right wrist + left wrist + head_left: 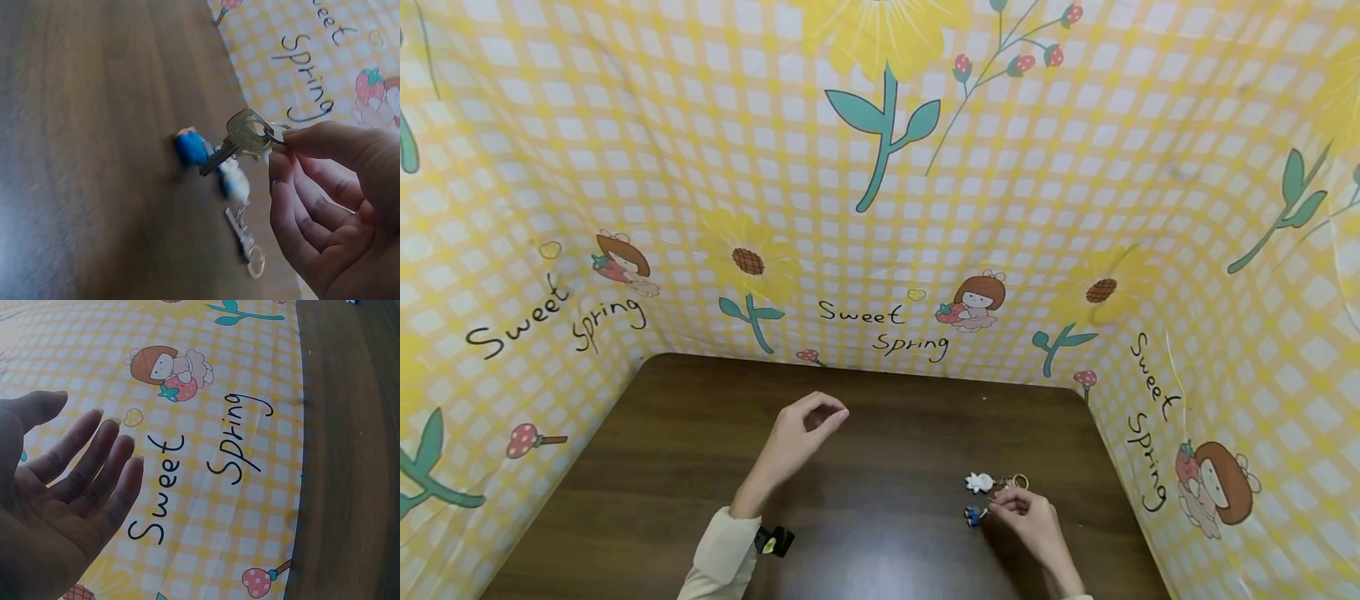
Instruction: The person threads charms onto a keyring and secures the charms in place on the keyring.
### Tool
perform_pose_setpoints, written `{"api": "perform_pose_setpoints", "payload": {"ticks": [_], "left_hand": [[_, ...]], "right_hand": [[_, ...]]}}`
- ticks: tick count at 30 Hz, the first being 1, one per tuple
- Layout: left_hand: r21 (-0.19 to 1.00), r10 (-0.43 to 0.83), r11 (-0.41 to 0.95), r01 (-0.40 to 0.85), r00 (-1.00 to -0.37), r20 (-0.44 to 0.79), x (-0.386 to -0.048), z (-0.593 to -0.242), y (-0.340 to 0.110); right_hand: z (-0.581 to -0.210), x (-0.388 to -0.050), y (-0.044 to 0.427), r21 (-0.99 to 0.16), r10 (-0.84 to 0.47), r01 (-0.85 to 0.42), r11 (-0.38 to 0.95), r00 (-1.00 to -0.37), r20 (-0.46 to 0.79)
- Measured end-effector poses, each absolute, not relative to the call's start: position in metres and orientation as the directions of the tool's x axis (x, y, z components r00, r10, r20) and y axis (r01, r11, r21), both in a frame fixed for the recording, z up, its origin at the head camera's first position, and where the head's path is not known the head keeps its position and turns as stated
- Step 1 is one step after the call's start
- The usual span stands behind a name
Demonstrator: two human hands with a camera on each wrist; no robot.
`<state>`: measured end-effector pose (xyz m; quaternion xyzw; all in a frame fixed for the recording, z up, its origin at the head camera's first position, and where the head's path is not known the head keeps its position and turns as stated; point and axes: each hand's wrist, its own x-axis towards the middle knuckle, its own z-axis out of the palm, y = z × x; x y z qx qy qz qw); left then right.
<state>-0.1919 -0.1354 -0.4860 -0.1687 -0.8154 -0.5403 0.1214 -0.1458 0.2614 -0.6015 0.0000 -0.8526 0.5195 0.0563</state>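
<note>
My right hand (1032,523) pinches a thin metal key ring (275,135) between thumb and forefinger. From that ring a brass-coloured key (242,139) hangs over the table. A small blue figure charm (973,516) is close beside these fingertips; its link to the ring is hard to make out. Just beyond it lies a second keychain with a white figure (978,482), and its gold ring (1019,482) is partly behind my right hand. Over the table's left half, my left hand (805,429) hovers with relaxed fingers and holds nothing.
The dark wooden table (880,467) is bounded at the back and both sides by a yellow checked cloth (880,250) with printed flowers and lettering. A dark strapped device (775,542) sits at the left wrist.
</note>
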Motion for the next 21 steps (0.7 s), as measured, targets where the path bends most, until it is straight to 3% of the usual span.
{"api": "perform_pose_setpoints", "payload": {"ticks": [11, 21], "left_hand": [[0.843, 0.145, 0.338, 0.419, -0.908, 0.393, -0.190, -0.492, -0.140], [0.844, 0.148, 0.336, 0.419, -0.908, 0.392, -0.189, -0.498, -0.147]], "right_hand": [[-0.624, -0.135, 0.282, -0.895, 0.169, 0.113, 0.432, -0.985, -0.043], [-0.628, -0.130, 0.300, -0.881, 0.210, 0.156, 0.446, -0.975, -0.066]]}}
